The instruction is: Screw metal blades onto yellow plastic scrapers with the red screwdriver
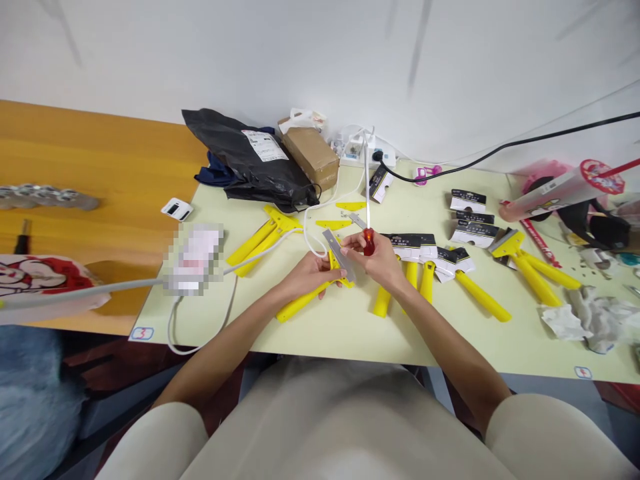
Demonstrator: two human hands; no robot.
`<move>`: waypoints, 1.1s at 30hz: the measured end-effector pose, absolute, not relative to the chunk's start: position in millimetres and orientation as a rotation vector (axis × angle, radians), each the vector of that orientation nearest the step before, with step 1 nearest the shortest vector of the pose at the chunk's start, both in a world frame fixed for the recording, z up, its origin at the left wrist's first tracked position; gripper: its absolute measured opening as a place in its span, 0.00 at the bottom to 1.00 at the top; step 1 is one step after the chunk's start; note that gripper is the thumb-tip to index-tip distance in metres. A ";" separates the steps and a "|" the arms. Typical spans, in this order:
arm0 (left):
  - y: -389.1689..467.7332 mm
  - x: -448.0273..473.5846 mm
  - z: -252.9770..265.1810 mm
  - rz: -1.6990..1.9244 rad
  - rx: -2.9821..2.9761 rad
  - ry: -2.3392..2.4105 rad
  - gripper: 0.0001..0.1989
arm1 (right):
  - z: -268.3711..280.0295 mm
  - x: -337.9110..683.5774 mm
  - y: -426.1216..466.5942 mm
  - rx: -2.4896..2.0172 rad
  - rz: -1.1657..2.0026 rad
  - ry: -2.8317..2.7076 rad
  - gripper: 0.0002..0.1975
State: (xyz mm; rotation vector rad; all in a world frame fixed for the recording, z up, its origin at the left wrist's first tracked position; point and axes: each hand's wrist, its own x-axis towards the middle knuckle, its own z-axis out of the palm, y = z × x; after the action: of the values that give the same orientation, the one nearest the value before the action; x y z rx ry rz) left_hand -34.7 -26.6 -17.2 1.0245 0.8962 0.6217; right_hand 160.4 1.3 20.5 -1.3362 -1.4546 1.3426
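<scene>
My left hand is closed around the head end of a yellow scraper, whose handle slants down to the left. A flat grey metal blade lies against the scraper's head, under my left thumb. In my right hand is a screwdriver with a red handle, its long shaft pointing up and away. The right thumb and index finger are at the blade's edge; whether they pinch it is unclear. Just beyond my hands lie a loose yellow plastic piece and another metal strip.
Yellow scrapers lie to the left and right, with black-and-white header cards. A black plastic parcel and cardboard box stand behind. A white cable crosses the table. Crumpled tissue sits far right.
</scene>
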 end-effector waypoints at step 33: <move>-33.5 -34.1 -0.2 0.469 0.944 0.744 0.19 | 32.0 157.1 -9.4 -1.233 1.394 -1.128 0.30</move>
State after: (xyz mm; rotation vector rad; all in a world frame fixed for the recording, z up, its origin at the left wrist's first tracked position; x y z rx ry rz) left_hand -34.1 -33.5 -0.2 0.9439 0.7441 0.4692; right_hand 157.1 -9.4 32.0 -1.2326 -1.1276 1.3941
